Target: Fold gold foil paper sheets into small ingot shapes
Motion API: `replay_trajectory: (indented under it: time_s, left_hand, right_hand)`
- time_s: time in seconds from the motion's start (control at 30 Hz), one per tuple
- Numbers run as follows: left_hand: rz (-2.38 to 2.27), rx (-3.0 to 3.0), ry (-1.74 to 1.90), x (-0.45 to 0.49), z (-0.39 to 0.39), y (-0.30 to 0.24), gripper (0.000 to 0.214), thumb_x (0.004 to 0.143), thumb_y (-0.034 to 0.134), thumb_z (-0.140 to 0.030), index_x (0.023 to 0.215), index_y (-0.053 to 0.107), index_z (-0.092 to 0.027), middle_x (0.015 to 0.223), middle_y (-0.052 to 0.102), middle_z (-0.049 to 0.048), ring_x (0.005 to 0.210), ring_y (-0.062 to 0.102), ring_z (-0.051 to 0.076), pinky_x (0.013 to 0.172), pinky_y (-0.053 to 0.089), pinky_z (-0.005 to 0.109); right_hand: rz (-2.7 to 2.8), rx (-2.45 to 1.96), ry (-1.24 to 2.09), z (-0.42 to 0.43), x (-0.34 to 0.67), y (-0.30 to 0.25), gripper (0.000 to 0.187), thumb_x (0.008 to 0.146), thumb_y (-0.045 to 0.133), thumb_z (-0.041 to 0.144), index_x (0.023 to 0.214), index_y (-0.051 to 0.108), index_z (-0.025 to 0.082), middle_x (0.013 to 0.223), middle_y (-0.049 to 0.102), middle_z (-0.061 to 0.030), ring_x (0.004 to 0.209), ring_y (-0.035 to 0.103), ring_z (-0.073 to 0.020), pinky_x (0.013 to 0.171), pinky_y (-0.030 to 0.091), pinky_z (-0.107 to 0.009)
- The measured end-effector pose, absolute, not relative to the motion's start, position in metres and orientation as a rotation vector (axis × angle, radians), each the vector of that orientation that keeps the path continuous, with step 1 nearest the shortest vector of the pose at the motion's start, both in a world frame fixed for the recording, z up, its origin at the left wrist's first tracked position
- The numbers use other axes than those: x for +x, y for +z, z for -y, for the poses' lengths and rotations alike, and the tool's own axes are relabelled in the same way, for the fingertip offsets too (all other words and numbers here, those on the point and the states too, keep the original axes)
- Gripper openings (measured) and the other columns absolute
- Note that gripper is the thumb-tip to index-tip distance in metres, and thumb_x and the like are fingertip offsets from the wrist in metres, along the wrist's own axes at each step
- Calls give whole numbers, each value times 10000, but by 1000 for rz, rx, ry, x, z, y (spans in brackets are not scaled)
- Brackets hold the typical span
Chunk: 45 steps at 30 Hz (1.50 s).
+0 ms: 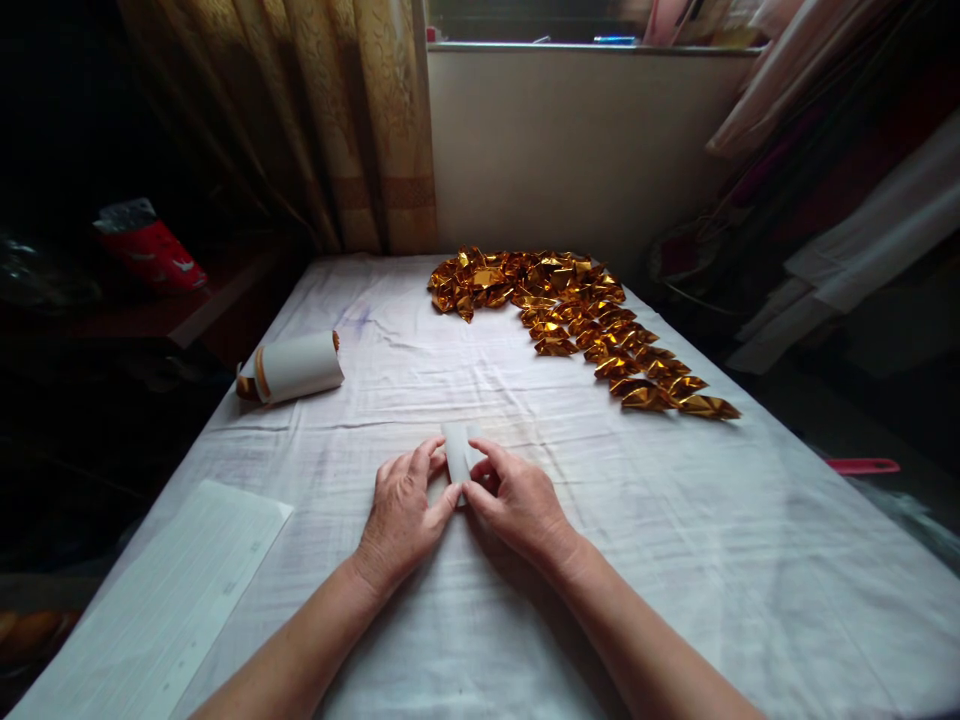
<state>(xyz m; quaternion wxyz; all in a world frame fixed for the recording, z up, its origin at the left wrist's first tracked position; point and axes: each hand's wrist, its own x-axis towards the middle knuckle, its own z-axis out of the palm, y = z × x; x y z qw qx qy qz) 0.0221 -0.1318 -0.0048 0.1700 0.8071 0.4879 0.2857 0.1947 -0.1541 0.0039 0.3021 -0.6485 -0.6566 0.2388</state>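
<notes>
In the head view, a white paper strip (457,455) sits on a pale, wrinkled cloth (735,540) spread over a table. The left hand (409,500) and right hand (519,500) pinch it narrowly from either side, thumbs nearly meeting at its near end. Straight beyond the strip, past the table's far edge, stands a plain wall (570,150) topped by a sill (525,46); a gold patterned curtain (352,110) hangs beyond and to the strip's left. Draped garments (885,220), partly in shadow, hang far to its right.

Left of the strip and a little beyond, a white roll (304,367) lies on its side, with orange-brown material showing at both ends. Further left, off the table, a red container (154,253) with clear plastic at its mouth rests on a dark surface; its contents are unclear. Beyond the strip and to its right spread folded gold foil pieces (562,300), heaped, then in rows. A pale lined sheet (150,600) lies nearer and left of it.
</notes>
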Motion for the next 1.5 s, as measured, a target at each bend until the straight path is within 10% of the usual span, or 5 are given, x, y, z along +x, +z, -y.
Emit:
replay_trajectory:
  time_s: [0.43, 0.67, 1.03, 1.2, 1.5]
  left_hand:
    - [-1307, 2474, 716, 25, 133, -2, 262, 885, 604, -268, 1142, 653, -254, 1121, 722, 42, 1118, 586, 243, 991, 388, 454]
    - [-1248, 2643, 610, 32, 131, 7, 434, 754, 751, -467, 1101, 653, -224, 1132, 720, 68, 1154, 585, 298, 1086, 291, 545]
    - [-807, 2768, 310, 9, 100, 29, 416, 778, 726, -470, 1113, 602, -256, 1179, 681, 27, 1191, 556, 257, 1155, 173, 522]
    - [-945, 2724, 385, 1, 107, 23, 90, 864, 640, -297, 929, 622, -237, 924, 701, 5, 927, 624, 192, 1001, 386, 411]
    - [-1103, 2920, 617, 5, 137, 9, 181, 966, 490, -214, 877, 647, -214, 847, 705, 20, 812, 607, 194, 800, 453, 357]
  right_hand:
    - [1918, -1725, 667, 134, 220, 11, 394, 849, 547, 175, 1221, 646, 261, 834, 736, 6, 678, 648, -147, 675, 488, -259]
    - [2221, -1437, 466, 98, 241, 5, 476, 786, 644, 120, 1244, 626, 247, 1199, 631, -73, 1078, 604, -197, 930, 485, -321]
    - [2278, -1292, 447, 103, 251, -1, 150, 732, 640, 75, 798, 596, 202, 907, 643, -30, 862, 568, -168, 791, 454, -279]
    - [2257, -1247, 239, 127, 248, -6, 91, 854, 570, 148, 827, 621, 219, 1008, 649, -72, 900, 558, -199, 818, 446, -326]
    - [2300, -1222, 231, 136, 253, -7, 156, 927, 545, 238, 1004, 680, 240, 1005, 666, -62, 887, 572, -192, 805, 451, -329]
